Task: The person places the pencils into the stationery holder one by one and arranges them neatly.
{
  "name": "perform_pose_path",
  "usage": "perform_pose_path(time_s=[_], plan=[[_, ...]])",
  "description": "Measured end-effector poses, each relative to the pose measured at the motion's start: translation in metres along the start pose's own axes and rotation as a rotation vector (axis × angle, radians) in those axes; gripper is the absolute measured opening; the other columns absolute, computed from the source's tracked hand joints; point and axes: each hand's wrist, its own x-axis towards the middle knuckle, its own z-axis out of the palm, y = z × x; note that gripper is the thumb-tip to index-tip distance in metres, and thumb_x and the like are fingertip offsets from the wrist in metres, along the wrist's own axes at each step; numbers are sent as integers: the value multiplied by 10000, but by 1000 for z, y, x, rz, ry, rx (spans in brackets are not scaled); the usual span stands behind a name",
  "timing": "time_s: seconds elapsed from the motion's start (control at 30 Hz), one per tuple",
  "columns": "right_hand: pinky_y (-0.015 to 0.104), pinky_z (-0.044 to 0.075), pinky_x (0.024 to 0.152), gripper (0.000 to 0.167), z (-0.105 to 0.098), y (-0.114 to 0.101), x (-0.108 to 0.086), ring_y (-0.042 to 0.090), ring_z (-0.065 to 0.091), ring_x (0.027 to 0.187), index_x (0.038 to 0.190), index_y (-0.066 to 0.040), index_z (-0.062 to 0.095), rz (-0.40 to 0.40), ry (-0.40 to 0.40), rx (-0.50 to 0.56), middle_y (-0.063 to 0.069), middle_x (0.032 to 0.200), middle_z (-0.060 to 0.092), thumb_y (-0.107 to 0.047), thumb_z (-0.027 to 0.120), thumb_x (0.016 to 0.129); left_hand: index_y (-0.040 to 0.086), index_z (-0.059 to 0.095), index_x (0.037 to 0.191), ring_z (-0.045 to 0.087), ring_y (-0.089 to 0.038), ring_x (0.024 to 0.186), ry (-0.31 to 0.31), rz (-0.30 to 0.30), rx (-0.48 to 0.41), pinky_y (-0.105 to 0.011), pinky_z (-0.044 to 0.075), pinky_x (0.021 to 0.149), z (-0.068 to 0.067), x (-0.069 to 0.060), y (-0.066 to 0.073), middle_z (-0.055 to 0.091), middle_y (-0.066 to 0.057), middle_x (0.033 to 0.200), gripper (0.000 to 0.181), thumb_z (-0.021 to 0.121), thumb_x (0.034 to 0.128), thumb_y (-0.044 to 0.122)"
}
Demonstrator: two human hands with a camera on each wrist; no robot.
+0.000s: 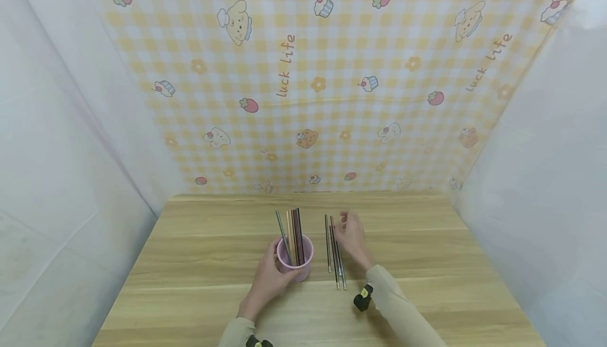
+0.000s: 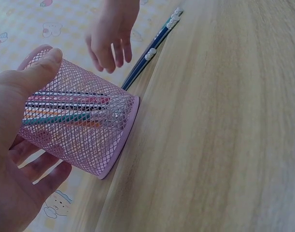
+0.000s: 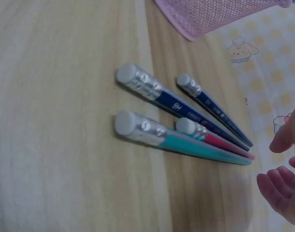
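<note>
Pencils already stand in the cup which left hand grips; four others remain outside, near loose, empty right hand.

The head view looks forward and down from above, the widest, with the backdrop at twelve o'clock and the surface at six. The left-wrist view looks close and sidelong at the cup at nine o'clock; the right-wrist view, nearest the pencils, shares that cup at one o'clock.
</note>
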Motion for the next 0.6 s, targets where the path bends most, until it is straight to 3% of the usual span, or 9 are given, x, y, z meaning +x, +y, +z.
perform_pose_path(time_s=[0.3, 0.47, 0.6], plan=[[422, 588, 799, 411, 2, 7, -5, 288, 591, 924, 1215, 85, 581, 80, -113, -69, 190, 1026, 612, 16, 677, 822, 110, 428, 1461, 573, -402, 1279, 0, -13, 10, -586, 509, 1060, 0, 0, 1, 579, -188, 1385, 954, 943, 681, 305], [426, 594, 812, 416, 4, 9, -6, 296, 591, 948, 1214, 93, 589, 115, -132, -95, 205, 1070, 616, -3, 694, 823, 124, 440, 1450, 572, -379, 1282, 3, -7, 9, -594, 494, 1076, 0, 1, 0, 588, -164, 1384, 942, 946, 676, 304], [368, 592, 748, 380, 4, 8, -7, 270, 595, 913, 1185, 92, 605, 130, -145, -141, 204, 1072, 639, -16, 713, 836, 122, 442, 1448, 575, -373, 1277, 2, -4, 7, -590, 495, 1075, 0, 0, 0, 591, -159, 1377, 937, 945, 678, 304]])
